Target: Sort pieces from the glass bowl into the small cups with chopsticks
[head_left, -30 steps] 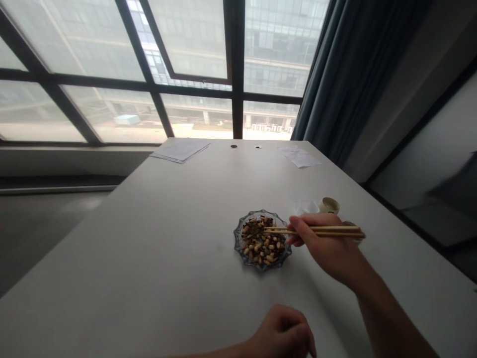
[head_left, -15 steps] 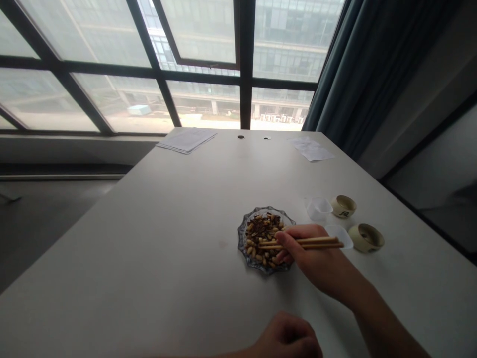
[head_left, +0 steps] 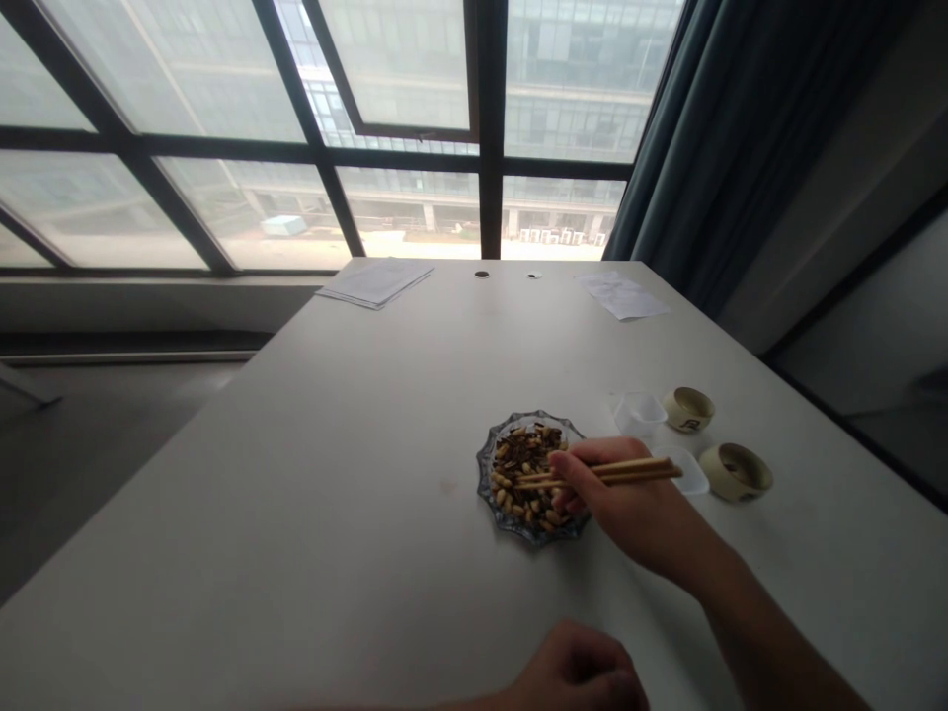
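My right hand (head_left: 622, 499) is closed around a pair of wooden chopsticks (head_left: 641, 471). Their tips reach into a scalloped glass plate (head_left: 485, 484), among peanuts (head_left: 518, 508) and dark seeds (head_left: 527, 446). The hand covers the right part of the plate, and whether a nut sits between the tips is too small to make out. At the bottom of the view my left hand (head_left: 582, 667) rests on the table, curled into a loose fist, with nothing visible in it.
Right of the plate stand two beige cups (head_left: 688, 408) and two clear plastic containers (head_left: 638, 413), one partly behind my right hand. Papers (head_left: 377, 281) lie at the far left of the white table (head_left: 355, 474), with another sheet (head_left: 623, 294) at the far right.
The chopsticks have tilted slightly, their back ends a little higher, with the tips still over the nuts. My left hand has hardly moved. The whole view has shifted slightly.
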Action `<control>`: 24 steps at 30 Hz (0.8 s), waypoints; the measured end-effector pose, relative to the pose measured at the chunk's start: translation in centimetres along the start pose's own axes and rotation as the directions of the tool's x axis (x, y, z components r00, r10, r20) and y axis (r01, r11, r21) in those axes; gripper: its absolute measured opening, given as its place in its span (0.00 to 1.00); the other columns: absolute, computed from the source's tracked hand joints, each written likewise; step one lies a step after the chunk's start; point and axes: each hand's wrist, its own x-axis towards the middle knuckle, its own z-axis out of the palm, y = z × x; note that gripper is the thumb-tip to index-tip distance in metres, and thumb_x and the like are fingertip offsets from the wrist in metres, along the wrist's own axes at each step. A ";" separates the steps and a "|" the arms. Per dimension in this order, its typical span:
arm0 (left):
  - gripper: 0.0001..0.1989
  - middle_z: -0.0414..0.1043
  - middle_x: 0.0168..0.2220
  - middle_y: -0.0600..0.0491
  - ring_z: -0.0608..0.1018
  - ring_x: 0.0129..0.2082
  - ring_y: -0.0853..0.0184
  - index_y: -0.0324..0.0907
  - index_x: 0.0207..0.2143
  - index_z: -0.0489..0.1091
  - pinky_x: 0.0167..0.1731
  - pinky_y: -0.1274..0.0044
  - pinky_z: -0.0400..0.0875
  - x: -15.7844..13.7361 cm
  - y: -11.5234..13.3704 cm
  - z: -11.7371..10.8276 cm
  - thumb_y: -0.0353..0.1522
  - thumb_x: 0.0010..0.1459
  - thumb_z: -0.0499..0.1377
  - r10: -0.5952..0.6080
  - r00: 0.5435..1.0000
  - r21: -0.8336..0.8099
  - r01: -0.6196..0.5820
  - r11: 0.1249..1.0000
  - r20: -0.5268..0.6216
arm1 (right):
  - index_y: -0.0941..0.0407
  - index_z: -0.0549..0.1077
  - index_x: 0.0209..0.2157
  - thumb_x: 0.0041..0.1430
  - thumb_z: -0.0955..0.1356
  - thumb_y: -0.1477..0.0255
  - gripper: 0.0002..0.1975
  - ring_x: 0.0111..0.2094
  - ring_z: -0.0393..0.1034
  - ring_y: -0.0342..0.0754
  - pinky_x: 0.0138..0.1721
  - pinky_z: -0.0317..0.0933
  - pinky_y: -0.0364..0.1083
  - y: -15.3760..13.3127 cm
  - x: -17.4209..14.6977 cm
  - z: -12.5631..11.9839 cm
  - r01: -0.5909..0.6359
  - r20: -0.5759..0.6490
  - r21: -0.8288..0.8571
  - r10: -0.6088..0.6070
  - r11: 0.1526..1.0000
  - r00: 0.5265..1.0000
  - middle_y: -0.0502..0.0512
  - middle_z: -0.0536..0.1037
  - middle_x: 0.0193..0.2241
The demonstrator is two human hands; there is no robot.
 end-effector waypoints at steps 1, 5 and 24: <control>0.41 0.65 0.22 0.54 0.64 0.23 0.73 0.37 0.21 0.69 0.27 0.79 0.60 0.0 0.0 0.0 0.69 0.42 0.63 0.002 1.000 -0.001 -0.002 1.000 0.002 | 0.55 0.77 0.26 0.70 0.67 0.58 0.21 0.29 0.81 0.50 0.32 0.70 0.44 -0.1 0.1 -0.1 0.018 -0.021 0.010 -0.018 1.000 1.000 0.52 0.83 0.26; 0.40 0.66 0.23 0.53 0.65 0.23 0.73 0.37 0.21 0.69 0.27 0.79 0.61 -0.1 0.2 0.2 0.68 0.43 0.63 0.004 1.000 -0.009 -0.004 1.000 0.000 | 0.55 0.79 0.27 0.70 0.67 0.57 0.21 0.29 0.81 0.50 0.33 0.70 0.44 -0.3 0.2 -0.7 0.028 -0.106 -0.002 -0.028 1.000 0.994 0.52 0.83 0.26; 0.38 0.66 0.22 0.53 0.64 0.21 0.74 0.38 0.21 0.68 0.23 0.79 0.56 -0.3 0.7 0.3 0.67 0.46 0.63 -0.022 1.000 -0.005 0.022 1.000 -0.006 | 0.55 0.78 0.27 0.71 0.66 0.62 0.20 0.29 0.79 0.48 0.32 0.67 0.43 -0.6 0.0 -0.5 0.055 0.048 -0.020 -0.054 0.998 0.997 0.52 0.83 0.25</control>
